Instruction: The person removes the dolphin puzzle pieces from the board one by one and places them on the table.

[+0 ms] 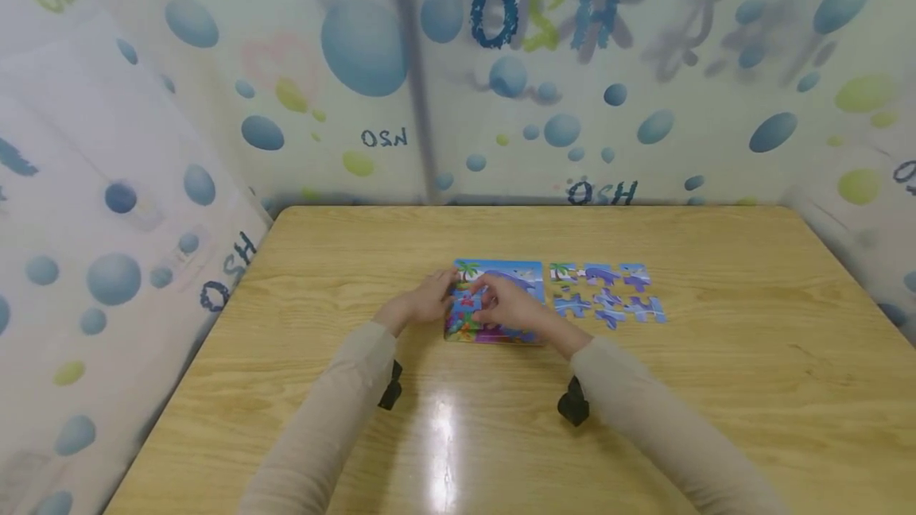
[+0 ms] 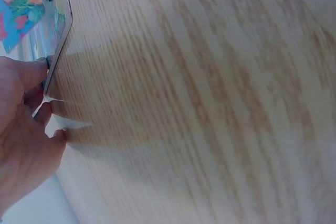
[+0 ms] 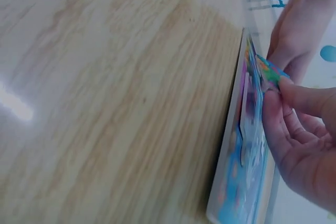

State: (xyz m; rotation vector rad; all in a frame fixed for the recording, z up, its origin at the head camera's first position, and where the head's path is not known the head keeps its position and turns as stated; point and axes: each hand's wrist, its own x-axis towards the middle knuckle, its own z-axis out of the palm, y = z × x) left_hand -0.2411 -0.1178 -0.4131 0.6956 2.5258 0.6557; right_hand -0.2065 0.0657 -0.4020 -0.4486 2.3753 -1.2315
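Observation:
A flat puzzle board with a blue sea picture and a palm tree lies on the wooden table. Against its left edge, my left hand holds the board; in the left wrist view the thumb meets the rim and the other fingers bend beside it. Over the board's left part, my right hand pinches a puzzle piece between thumb and fingers. That piece shows green, orange and blue, and in the left wrist view it is tilted above the board. Part of the board is hidden under the right hand.
Several loose puzzle pieces lie in two rough rows just right of the board, one with a palm tree. The wooden table reaches back to a patterned curtain. A dark wrist device hangs below the right forearm.

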